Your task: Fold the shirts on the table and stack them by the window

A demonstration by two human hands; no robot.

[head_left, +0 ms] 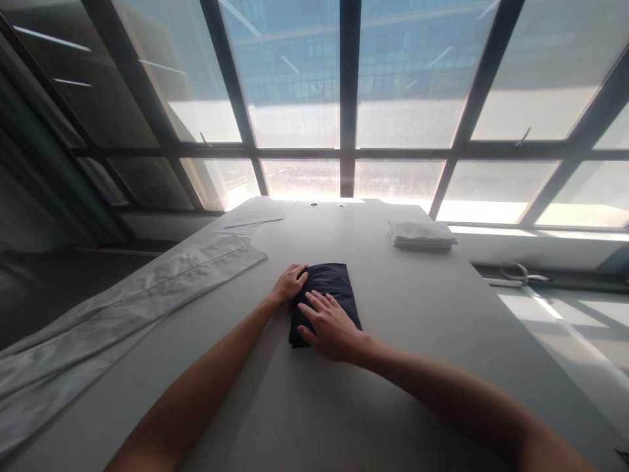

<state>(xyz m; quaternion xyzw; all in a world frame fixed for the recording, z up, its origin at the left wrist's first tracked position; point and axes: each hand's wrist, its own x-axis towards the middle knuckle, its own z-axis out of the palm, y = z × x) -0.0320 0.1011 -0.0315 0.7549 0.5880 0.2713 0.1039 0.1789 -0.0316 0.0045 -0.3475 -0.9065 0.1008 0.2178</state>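
Observation:
A dark navy piece of folded cloth (339,285) lies flat on the white table (393,393), folded into a compact rectangle. My left hand (289,284) rests at its upper left edge, with the fingertips on the cloth and the thumb beside them. Across its lower middle lies my right hand (331,326), palm down and fingers spread over the fabric. Neither hand grips the cloth; both touch it from above or from the side. The part beneath my right palm is hidden.
Long grey cloth (147,295) stretches along the table's left side. Some white sheets (258,213) lie at the far left, and a folded white stack (422,235) sits at the far right. Large framed windows (348,98) rise behind. A pale coiled hose or cable (515,272) lies beyond the right edge.

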